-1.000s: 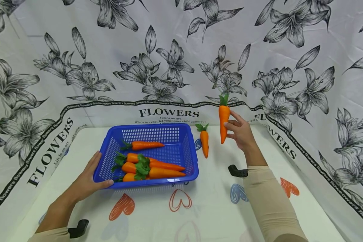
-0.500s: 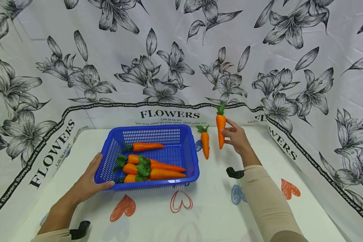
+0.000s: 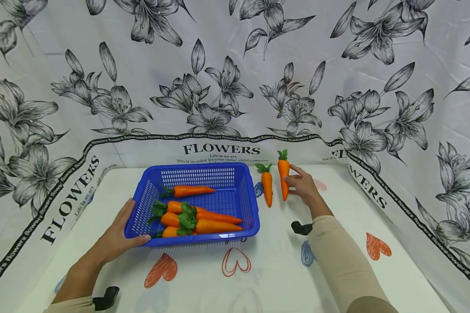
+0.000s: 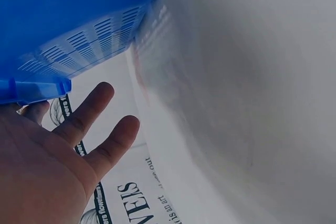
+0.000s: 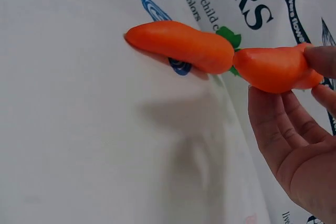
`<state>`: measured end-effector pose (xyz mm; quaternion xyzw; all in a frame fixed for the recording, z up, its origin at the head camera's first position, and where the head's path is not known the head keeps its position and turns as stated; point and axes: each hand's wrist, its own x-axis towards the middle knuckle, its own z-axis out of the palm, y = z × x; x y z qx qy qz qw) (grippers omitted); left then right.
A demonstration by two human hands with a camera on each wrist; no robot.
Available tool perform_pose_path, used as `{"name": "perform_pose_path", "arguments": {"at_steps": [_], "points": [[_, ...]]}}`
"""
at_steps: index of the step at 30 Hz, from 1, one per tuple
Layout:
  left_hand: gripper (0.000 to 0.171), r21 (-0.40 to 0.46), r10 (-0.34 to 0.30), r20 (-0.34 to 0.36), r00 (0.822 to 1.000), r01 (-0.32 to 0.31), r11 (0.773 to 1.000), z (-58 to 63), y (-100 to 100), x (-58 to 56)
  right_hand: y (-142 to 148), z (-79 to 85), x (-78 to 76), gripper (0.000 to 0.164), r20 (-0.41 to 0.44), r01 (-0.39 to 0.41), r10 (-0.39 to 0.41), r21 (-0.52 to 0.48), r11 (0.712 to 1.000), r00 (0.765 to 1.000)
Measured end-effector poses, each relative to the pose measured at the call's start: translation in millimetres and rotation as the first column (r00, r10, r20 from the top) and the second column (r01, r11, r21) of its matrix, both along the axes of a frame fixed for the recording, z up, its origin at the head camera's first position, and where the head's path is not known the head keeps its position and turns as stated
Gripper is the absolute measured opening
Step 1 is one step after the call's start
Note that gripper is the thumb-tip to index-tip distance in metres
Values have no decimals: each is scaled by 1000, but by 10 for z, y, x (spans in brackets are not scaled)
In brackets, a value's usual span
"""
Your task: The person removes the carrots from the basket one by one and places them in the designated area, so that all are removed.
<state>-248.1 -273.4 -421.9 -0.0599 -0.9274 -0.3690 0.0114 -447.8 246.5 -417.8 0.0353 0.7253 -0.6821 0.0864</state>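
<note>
In the head view my right hand point(image 3: 304, 187) pinches an orange toy carrot point(image 3: 283, 174) with green leaves, held upright with its tip down. The right wrist view shows thumb and fingers around this carrot point(image 5: 273, 69), with a shadow on the table below. Just left of it, a second carrot point(image 3: 266, 188) lies on the table. A blue plastic basket point(image 3: 254, 204) stands to the left, with several carrots point(image 3: 217, 226) inside. My left hand point(image 3: 115, 234) rests against the basket's front left corner; its fingers point(image 4: 118, 137) are straight and spread in the left wrist view.
A white table point(image 3: 274, 269) printed with hearts carries everything. White flower-printed cloth point(image 3: 235, 104) rises at the back and both sides. A dark wrist device point(image 3: 301, 228) sits on the right wrist, another point(image 3: 106, 298) on the left.
My right hand has brought its carrot down and a little left, closer to the carrot on the table. The left hand has stayed at the basket's corner.
</note>
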Motion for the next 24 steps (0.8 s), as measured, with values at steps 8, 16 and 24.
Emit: {"name": "perform_pose_path", "arguments": {"at_steps": [8,16,24], "points": [[103,3,-9,-9,1000,9,1000,-9,-7,-7,-4,-153,-54,60,47,14,-18,77,997,999],[103,9,3,-2,1000,-3,1000,-5,-2,1,-34,-302,-106,61,61,6,-18,191,982,998],[102,10,5,-7,1000,-5,1000,-14,-2,11,-20,-383,-122,60,72,11,-30,251,968,997]]}}
